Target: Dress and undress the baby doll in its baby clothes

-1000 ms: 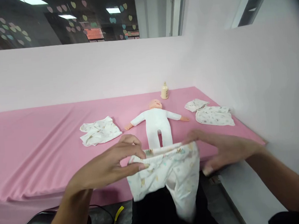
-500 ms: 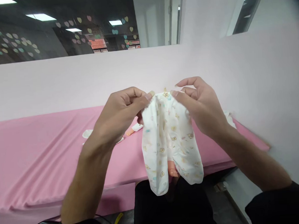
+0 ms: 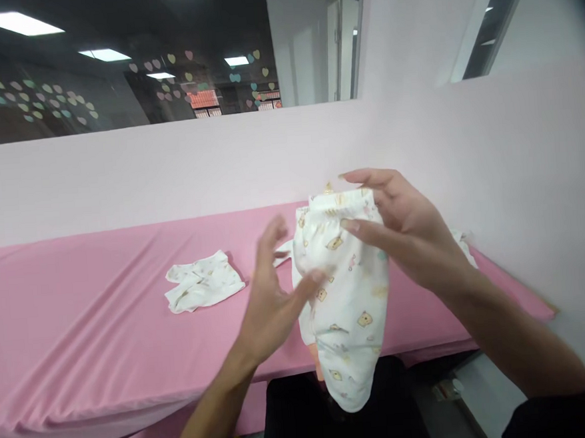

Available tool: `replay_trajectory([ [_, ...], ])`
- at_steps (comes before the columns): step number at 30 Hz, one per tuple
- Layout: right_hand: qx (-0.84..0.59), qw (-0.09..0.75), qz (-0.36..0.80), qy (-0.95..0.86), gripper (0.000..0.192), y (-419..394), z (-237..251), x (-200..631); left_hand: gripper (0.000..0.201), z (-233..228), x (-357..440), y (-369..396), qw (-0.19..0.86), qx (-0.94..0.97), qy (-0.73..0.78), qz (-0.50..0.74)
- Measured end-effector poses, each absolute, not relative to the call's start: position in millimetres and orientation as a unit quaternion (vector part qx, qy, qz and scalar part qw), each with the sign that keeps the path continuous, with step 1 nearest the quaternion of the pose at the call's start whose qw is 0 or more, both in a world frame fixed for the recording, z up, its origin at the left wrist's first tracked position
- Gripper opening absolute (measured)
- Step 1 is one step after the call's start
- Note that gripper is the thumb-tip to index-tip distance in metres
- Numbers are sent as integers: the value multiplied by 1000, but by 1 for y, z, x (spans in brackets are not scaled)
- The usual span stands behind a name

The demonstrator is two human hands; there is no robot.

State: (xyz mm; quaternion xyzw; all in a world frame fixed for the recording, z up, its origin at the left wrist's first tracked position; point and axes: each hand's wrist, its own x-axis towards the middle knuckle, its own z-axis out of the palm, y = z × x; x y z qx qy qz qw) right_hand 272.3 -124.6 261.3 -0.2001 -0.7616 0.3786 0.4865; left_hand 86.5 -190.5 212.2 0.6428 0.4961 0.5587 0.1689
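A pair of small white baby pants (image 3: 350, 295) with a bear print hangs in front of me, folded so that one leg lies over the other. My right hand (image 3: 408, 231) grips them near the waistband, thumb in front and fingers behind. My left hand (image 3: 275, 297), slightly blurred, is open beside the pants, thumb and fingers apart; its thumb tip overlaps their left edge, and I cannot tell whether it touches. Behind the pants a doll (image 3: 315, 363) in white clothing is mostly hidden; a bit of its skin-toned limb and a white sleeve show.
A small printed white garment (image 3: 204, 282) lies on the pink-covered table (image 3: 104, 325), left of my hands. More white cloth (image 3: 465, 247) lies at the table's right end. A pale wall (image 3: 169, 174) with a window rises behind. My black-clad lap (image 3: 306, 411) is below the table edge.
My left hand has let go of the waistband and moved down, fingers spreading. The pants, held stretched wide by both hands before, are now folded double in my right hand.
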Motion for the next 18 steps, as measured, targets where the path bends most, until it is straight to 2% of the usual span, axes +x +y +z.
replay_trajectory([
  [3, -223, 523, 347, -746, 45, -116, 271, 267, 91, 173, 104, -189, 454, 598, 411, 517],
  [5, -242, 548, 326, -731, 43, -102, 271, 263, 74, 156, 118, -192, 572, 555, 371, 476],
  [7, -274, 571, 316, -706, 41, -80, 263, 262, 51, 149, 125, -196, 610, 522, 379, 460],
  [10, -361, 564, 348, -656, 45, -41, 236, 266, 41, 151, 119, -200, 570, 490, 447, 486],
  [12, -441, 507, 362, -646, 48, -23, 212, 271, 39, 156, 108, -201, 516, 498, 489, 496],
  [15, -513, 380, 344, -688, 51, -17, 179, 275, 30, 162, 90, -199, 340, 565, 534, 530],
  [18, -495, 306, 357, -731, 53, -27, 154, 278, 26, 163, 70, -197, 149, 551, 563, 597],
])
